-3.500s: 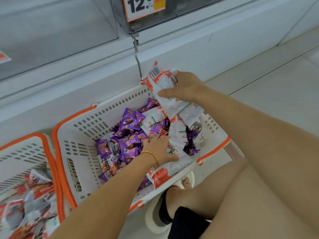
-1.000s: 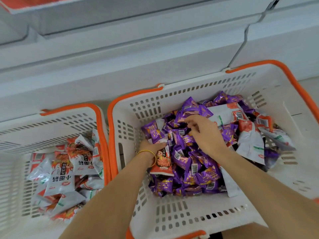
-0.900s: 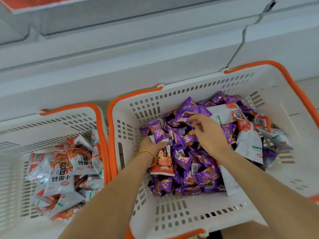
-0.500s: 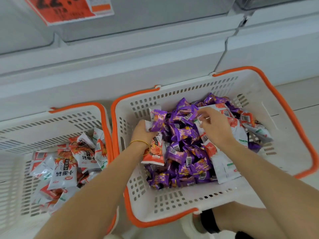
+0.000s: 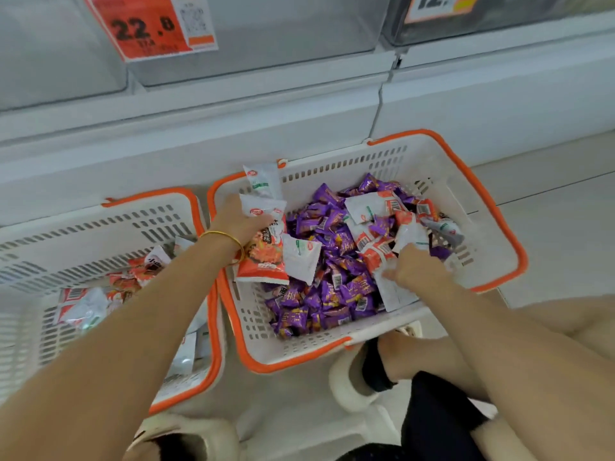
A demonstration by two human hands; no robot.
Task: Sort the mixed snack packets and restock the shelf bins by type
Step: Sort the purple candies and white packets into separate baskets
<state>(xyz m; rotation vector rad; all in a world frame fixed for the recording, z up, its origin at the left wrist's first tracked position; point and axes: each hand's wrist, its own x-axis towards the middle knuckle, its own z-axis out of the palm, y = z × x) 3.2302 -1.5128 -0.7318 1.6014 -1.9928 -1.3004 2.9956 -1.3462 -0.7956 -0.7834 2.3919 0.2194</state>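
Four white-and-orange snack packets (image 5: 266, 257) are counted in the bunch gripped by the left hand (image 5: 239, 221), which is held above the far left corner of the right basket (image 5: 506, 227). Two packets stick up past the fingers, and two hang below the wrist, one showing its orange front and one its white back. A gold bangle (image 5: 223, 239) is worn on that wrist.

The right hand (image 5: 416, 271) is pressed knuckles-up into the pile on the near right side of the same basket, with its fingers curled down among white-and-orange packets (image 5: 379, 257). It cannot be told whether one is grasped.

Two white baskets with orange rims are set side by side on the floor against the shelf base. The right basket is filled with a heap of small purple packets (image 5: 332, 294), too many to count, and with roughly ten loose white-and-orange packets (image 5: 369, 207) lying mostly toward its far right. In the left basket (image 5: 100, 234) only white-and-orange packets (image 5: 83, 304) are seen, partly hidden by the left forearm.

Clear shelf bins (image 5: 283, 34) are mounted above. Two price tags are fixed to them: an orange one reading 22.8 (image 5: 149, 26) at far left and one beginning with 12 (image 5: 439, 6) at far right. Two white slippers (image 5: 349, 384) are seen at the near edge.
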